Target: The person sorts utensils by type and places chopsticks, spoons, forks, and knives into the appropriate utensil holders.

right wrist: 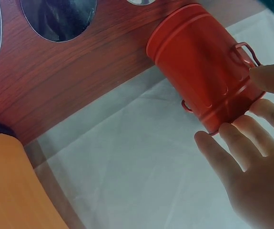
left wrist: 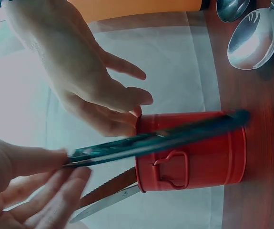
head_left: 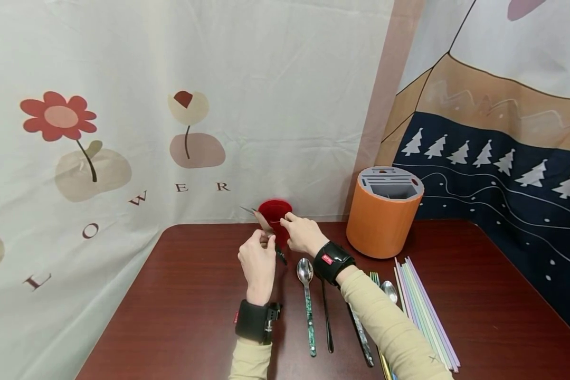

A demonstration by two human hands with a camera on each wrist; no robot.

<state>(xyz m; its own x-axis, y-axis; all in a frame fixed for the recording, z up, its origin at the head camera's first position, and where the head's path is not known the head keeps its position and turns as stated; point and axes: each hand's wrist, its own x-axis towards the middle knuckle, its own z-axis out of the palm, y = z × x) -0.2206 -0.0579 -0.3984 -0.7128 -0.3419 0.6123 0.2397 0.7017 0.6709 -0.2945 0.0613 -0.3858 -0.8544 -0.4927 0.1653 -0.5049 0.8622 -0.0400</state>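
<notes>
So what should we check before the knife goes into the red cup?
1. Left hand grips the knife by its handle: ok.
2. Right hand steadies the red cup at its rim: ok, fingers touch it.
3. Cup stands upright on the table: ok.
4. Fingers clear of the cup's mouth: not ok, they lie right at the rim.
5. Cup has room inside: cannot tell.
6. Spoon lies out of the way: ok.
</notes>
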